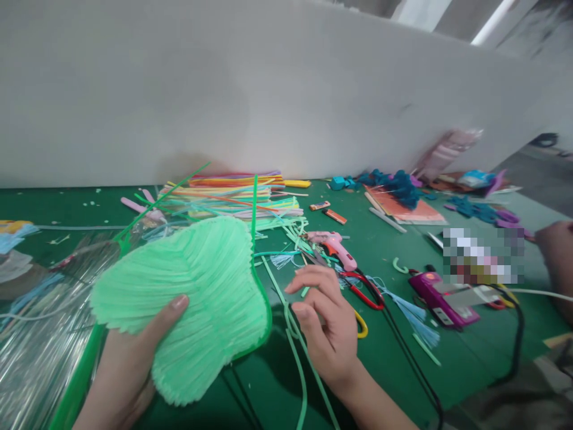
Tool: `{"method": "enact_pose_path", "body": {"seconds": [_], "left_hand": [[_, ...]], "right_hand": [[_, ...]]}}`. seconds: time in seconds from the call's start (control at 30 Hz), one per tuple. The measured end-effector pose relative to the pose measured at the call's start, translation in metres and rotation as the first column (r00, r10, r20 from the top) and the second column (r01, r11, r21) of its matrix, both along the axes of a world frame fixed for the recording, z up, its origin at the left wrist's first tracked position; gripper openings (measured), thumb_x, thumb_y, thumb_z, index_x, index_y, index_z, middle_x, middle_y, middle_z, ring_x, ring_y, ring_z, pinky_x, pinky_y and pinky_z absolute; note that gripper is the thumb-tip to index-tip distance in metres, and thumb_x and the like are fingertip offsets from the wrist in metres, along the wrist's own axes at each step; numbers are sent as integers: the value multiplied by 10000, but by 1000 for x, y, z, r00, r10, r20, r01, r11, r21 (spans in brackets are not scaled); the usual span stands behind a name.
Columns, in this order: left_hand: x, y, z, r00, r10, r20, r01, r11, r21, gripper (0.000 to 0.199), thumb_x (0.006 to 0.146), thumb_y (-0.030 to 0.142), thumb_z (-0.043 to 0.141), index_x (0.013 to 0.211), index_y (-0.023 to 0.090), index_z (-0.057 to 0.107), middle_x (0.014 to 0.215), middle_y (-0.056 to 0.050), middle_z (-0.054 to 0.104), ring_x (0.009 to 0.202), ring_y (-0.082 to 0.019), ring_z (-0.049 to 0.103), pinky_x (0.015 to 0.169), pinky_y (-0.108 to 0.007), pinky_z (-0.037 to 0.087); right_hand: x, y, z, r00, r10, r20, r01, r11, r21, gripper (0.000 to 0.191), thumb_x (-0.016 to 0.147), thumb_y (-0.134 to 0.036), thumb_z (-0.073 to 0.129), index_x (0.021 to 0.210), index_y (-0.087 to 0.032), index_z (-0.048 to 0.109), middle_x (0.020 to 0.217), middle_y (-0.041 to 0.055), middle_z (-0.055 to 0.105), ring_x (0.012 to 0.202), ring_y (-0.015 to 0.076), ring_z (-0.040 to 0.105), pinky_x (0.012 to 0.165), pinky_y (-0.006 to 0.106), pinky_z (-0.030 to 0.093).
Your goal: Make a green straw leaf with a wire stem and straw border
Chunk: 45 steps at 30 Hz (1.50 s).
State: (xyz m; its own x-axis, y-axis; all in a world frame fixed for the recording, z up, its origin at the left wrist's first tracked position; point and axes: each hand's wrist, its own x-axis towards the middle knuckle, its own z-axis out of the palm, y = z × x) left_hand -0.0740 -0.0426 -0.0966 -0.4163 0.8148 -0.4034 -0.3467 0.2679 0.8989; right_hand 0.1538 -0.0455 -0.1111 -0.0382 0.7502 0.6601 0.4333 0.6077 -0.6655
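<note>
My left hand (147, 352) is closed on a light green fuzzy leaf-shaped piece (197, 286), its thumb pressed on the front and its other fingers hidden behind. The piece looks made of pipe cleaners laid side by side, with a darker green edge and a thin green stem (255, 209) sticking up. To its right, my right hand (324, 316) hovers with bent fingers and a gap between thumb and forefinger. Nothing shows between them. Long pale green strips (295, 346) run beside and below this hand. Just beyond it lie a pink glue gun (335, 248) and red-handled scissors (364, 292).
Bundles of coloured pipe cleaners (237, 200) lie against the grey partition (224, 89). Clear plastic wrapping (49, 334) covers the left side. At right are a magenta device (443, 301) with a black cord, blue tassels (414, 316) and a co-worker's hand (557, 257).
</note>
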Motion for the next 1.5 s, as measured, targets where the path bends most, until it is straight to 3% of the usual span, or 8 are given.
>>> {"method": "enact_pose_path", "body": {"seconds": [0.1,0.2,0.27,0.33,0.43,0.73,0.97,1.5], "left_hand": [[0,-2,3,1000,15,5,-15,1000,-5,835,529,263,953,1302,281,639,1210,-75,743,1012,-318,737,835,-389,629],[0,-2,6,1000,22,13,-22,1000,11,841,494,216,960,1277,267,655,1175,-69,757,982,-310,747,849,-387,624],[1,-1,6,999,35,16,-35,999,23,846,457,213,964,1250,263,671,1162,-67,762,943,-310,756,827,-404,631],[2,1,6,998,70,10,-70,997,41,837,420,251,967,1211,259,694,1163,-67,760,912,-316,761,789,-425,639],[3,3,7,993,121,5,-121,992,43,827,371,287,968,1159,255,720,1178,-73,752,905,-328,759,746,-440,644],[2,2,9,990,137,8,-138,989,62,800,396,276,962,1160,267,723,1247,-79,717,1028,-364,720,752,-443,642],[0,1,1,992,126,8,-126,987,96,722,509,281,932,1196,281,709,1287,-83,697,1013,-347,729,740,-423,649],[3,2,7,990,140,0,-139,985,106,715,437,277,939,1122,268,736,1184,-58,742,914,-320,752,712,-409,651]], "right_hand": [[-3,2,-4,989,-91,-116,86,995,-49,171,890,-107,606,990,-246,598,1197,58,582,1145,214,543,955,389,447],[-8,1,-6,980,-7,-198,-40,972,-232,248,929,-193,592,1168,-252,622,1211,82,626,1146,223,584,934,379,480],[-11,1,-5,954,78,-289,-206,873,-443,157,939,-299,600,1057,-223,671,998,61,695,933,190,651,790,318,511],[-12,2,-4,914,116,-388,-349,711,-610,228,905,-411,641,923,-186,671,775,24,668,707,142,616,631,256,474],[-14,2,-1,871,139,-471,-463,554,-692,339,843,-491,693,776,-166,624,633,-15,603,588,97,538,560,217,409],[-20,-1,-1,885,102,-454,-428,566,-705,321,819,-458,712,718,-163,636,648,24,694,602,106,581,591,228,436],[-26,-4,-2,850,171,-498,-515,466,-720,257,764,-388,764,797,-142,699,749,61,746,610,101,556,578,223,435],[-26,-6,-4,785,171,-596,-599,455,-659,269,784,-399,752,817,-140,688,758,81,767,585,85,567,565,205,419]]}}
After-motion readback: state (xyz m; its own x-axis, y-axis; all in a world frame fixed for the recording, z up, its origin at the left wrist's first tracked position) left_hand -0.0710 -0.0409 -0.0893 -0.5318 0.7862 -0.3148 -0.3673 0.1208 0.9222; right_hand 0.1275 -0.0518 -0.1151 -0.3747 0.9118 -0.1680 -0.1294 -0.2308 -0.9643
